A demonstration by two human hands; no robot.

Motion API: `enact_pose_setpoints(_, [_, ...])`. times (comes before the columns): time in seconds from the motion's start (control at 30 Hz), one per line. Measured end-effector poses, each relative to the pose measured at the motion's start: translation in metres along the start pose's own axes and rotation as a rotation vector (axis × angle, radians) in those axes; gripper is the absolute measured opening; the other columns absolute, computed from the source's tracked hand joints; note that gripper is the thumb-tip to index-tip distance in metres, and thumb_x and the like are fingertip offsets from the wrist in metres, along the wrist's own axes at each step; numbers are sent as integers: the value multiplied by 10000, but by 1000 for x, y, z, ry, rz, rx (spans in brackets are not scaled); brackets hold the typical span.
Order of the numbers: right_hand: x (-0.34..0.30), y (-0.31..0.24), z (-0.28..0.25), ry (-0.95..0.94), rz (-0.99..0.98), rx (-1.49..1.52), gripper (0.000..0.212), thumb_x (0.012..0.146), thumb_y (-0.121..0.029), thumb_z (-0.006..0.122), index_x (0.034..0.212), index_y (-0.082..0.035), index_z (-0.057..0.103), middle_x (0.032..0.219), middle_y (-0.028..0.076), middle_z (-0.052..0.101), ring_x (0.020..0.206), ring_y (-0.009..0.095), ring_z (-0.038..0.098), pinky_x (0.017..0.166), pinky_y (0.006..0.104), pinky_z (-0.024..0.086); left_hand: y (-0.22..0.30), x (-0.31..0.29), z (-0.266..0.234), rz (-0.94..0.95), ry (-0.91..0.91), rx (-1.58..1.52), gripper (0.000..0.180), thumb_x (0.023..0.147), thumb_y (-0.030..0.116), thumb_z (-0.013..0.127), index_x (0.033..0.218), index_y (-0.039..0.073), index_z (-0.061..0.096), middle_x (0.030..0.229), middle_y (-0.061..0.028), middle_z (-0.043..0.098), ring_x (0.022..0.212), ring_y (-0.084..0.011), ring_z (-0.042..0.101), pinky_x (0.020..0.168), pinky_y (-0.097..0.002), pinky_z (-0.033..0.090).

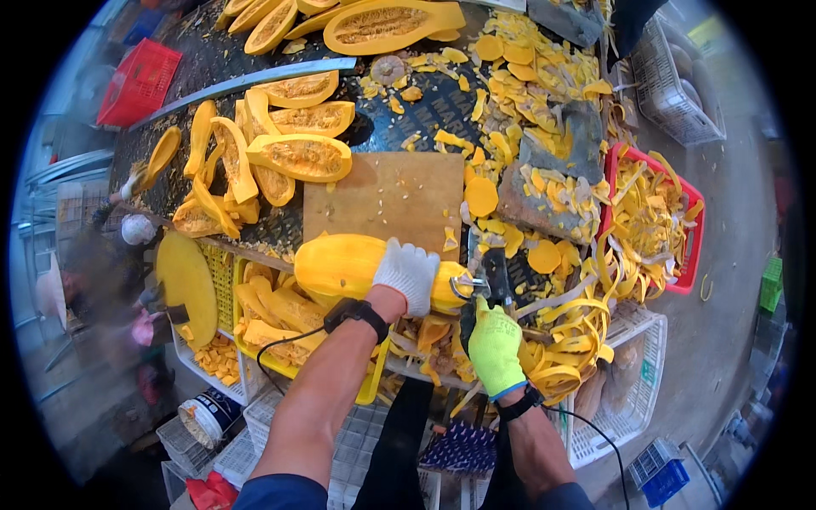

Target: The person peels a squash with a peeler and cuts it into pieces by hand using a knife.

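A peeled, long orange squash (pixel 336 265) lies crosswise at the table's near edge, its thick end to the left. My left hand (pixel 406 276), in a white knit glove, wraps over its neck. My right hand (pixel 495 344), in a yellow-green glove, is closed round a peeler (pixel 463 286) whose metal head meets the squash's right end. The peeler's handle is mostly hidden by the glove. Just beyond that hand is a dark flat blade or tool (pixel 495 270), partly covered. Behind the squash lies a brown cutting board (pixel 382 194) with a few seeds and scraps on it.
Halved squashes (pixel 299 158) are piled at left and at the back. Peel and slices (pixel 531 72) cover the table's right side. A red crate (pixel 699 234) of peelings stands at right, a yellow crate (pixel 371 384) of squash pieces below. People (pixel 140 229) are at far left, blurred.
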State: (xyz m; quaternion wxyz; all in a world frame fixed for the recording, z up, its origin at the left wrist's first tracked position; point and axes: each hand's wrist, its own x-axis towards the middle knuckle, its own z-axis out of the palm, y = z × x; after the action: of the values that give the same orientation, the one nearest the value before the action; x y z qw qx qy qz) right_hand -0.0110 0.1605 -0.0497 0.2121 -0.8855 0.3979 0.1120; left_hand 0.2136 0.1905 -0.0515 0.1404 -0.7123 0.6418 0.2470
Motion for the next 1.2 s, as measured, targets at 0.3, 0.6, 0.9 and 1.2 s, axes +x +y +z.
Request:
enact_pose_setpoints(0.3, [-91, -1, -3, -16, 24, 231, 367, 964, -165, 615, 1304, -59, 700, 832, 165, 679, 785, 355, 702, 667, 474, 541, 3, 4, 4, -75, -20, 4, 473, 721, 381, 818, 1098, 122, 696, 1060, -113, 743, 1030, -301, 708, 951, -482, 467])
enact_pose_setpoints(0.6, [46, 44, -29, 16, 156, 624, 304, 1061, -111, 680, 1322, 42, 706, 1172, 110, 785, 1020, 209, 732, 849, 310, 558, -13, 18, 0, -132, -15, 9, 607, 671, 447, 860, 1134, 98, 684, 1071, -135, 745, 1054, -316, 717, 986, -452, 476])
enact_pose_setpoints(0.9, [95, 47, 32, 60, 300, 1746, 260, 1076, -170, 683, 1254, 9, 741, 946, -10, 720, 744, 68, 612, 608, 242, 447, -63, 28, -38, -303, -15, -172, 826, 607, 514, 914, 1270, 87, 667, 1124, -179, 770, 1110, -377, 722, 1038, -454, 491])
enact_pose_setpoints(1.2, [202, 15, -13, 39, -221, 256, 293, 1023, -262, 569, 1051, -44, 762, 974, 209, 770, 909, 408, 746, 805, 520, 589, -59, 38, -33, -313, 78, -158, 710, 675, 490, 924, 1170, 66, 643, 1098, -183, 745, 1079, -352, 724, 954, -444, 543])
